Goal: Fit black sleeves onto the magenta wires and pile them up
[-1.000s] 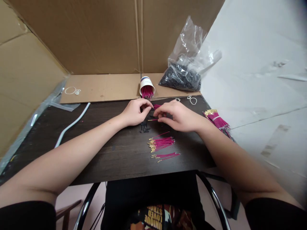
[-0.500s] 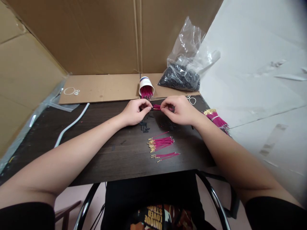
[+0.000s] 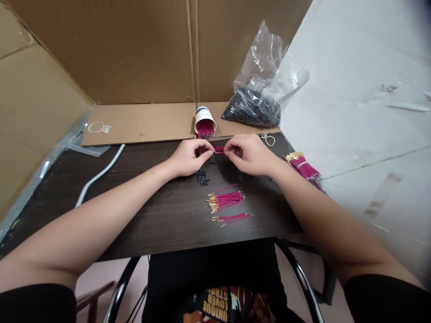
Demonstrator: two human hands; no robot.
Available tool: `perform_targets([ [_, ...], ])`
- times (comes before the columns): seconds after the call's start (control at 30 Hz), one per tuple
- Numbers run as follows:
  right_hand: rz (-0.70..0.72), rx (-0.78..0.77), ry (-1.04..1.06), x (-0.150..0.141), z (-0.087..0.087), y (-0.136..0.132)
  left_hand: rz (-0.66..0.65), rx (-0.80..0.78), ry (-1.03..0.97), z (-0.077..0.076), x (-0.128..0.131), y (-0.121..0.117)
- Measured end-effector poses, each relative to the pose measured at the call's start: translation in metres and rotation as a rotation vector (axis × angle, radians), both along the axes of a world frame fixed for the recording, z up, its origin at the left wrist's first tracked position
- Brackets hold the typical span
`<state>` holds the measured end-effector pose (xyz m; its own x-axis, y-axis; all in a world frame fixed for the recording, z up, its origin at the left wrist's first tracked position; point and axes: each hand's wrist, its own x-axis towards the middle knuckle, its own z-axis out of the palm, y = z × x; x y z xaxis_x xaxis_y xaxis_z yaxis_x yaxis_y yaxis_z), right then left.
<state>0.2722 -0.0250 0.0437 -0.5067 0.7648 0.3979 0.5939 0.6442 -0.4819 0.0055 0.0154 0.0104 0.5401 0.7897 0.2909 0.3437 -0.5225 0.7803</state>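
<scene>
A small bunch of magenta wires (image 3: 219, 150) spans the gap between my two hands above the dark table. My right hand (image 3: 249, 154) is closed around its right part. At the left ends of the wires, my left hand (image 3: 192, 157) pinches with thumb and forefinger; what lies between those fingertips is hidden. Short black tube pieces (image 3: 202, 177) lie loose just below my left hand. Nearer the table edge, magenta wires with gold ends (image 3: 226, 201) lie in a pile, with a smaller group (image 3: 232, 219) in front.
Behind my hands, a white paper cup (image 3: 205, 117) lies tipped over, full of magenta wires. A clear bag of black pieces (image 3: 256, 105) rests on the cardboard strip (image 3: 144, 121). A banded wire bundle (image 3: 303, 165) sits at the right edge; a pale tube (image 3: 101, 172) lies left.
My right hand has shifted very slightly left along the wires. My left hand keeps its pinch at their left ends. The piles on the table look unchanged.
</scene>
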Motion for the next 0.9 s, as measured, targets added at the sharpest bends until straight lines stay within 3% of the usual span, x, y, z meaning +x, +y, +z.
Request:
perform_targets([
  [0.4, -0.016, 0.054, 0.014, -0.006, -0.008, 0.000, -0.001, 0.016, -0.014, -0.001, 0.001, -0.002],
  [0.67, -0.052, -0.019, 0.026, -0.008, -0.011, 0.002, 0.026, 0.038, -0.001, -0.001, 0.000, -0.002],
  [0.9, 0.000, 0.075, 0.053, -0.008, -0.014, 0.002, 0.018, 0.021, -0.024, -0.003, 0.000, -0.001],
])
